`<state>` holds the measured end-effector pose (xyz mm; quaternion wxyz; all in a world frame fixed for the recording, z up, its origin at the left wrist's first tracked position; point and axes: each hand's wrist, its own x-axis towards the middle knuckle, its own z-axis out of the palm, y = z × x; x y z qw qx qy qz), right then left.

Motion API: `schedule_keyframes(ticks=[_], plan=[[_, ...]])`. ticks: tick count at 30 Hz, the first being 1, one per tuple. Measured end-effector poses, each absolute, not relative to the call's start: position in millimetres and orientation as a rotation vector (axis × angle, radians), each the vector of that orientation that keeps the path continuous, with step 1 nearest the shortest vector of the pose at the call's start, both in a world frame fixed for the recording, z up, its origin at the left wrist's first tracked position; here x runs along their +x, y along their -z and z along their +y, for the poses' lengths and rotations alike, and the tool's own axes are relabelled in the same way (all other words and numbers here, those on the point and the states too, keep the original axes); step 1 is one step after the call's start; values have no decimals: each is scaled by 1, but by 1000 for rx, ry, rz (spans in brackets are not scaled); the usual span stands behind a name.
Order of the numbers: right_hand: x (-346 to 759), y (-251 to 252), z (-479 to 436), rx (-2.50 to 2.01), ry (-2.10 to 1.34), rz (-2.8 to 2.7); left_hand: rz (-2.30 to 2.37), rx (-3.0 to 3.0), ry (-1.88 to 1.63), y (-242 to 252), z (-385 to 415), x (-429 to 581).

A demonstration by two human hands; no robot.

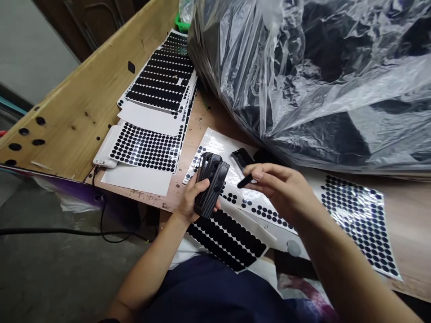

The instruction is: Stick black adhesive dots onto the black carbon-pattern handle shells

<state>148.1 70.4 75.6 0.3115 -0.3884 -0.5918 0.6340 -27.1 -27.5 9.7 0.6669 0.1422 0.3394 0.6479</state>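
My left hand [191, 197] is wrapped round a small stack of black textured plastic parts [211, 184], held upright over the table edge. My right hand [279, 188] hovers just to the right of them, its fingertips pinched on a small black oval sticker [244, 181]. Under both hands lies a glossy sheet of black dot stickers [249, 204], partly peeled. A sheet of black oval stickers [225, 237] rests on my lap edge. Another black plastic part [242, 157] lies on the table behind my right hand.
A large clear plastic bag of black parts [316, 76] fills the table's back right. Stacked sticker sheets [158, 89] and a white power bank [106, 150] lie at left beside a wooden side board [84, 98]. Another dot sheet [363, 220] lies at right.
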Motion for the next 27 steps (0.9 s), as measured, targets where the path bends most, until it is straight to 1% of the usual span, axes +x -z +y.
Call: schedule_keyframes(ticks=[1,3,7,27], plan=[[146,-82,77,-1072,-1789,-1535,762,347,-1452,-10,-28,-27],[139,-90,86,-1101,-1904,-1551,757,375,-1436,-10,-29,-28],[125,-92,87,-1086,-1949,-1565,751,377,-1424,-10,-29,-29],[116,-88,85,-1060,-1826,-1712,697,363,-1418,-10,-29,-30]])
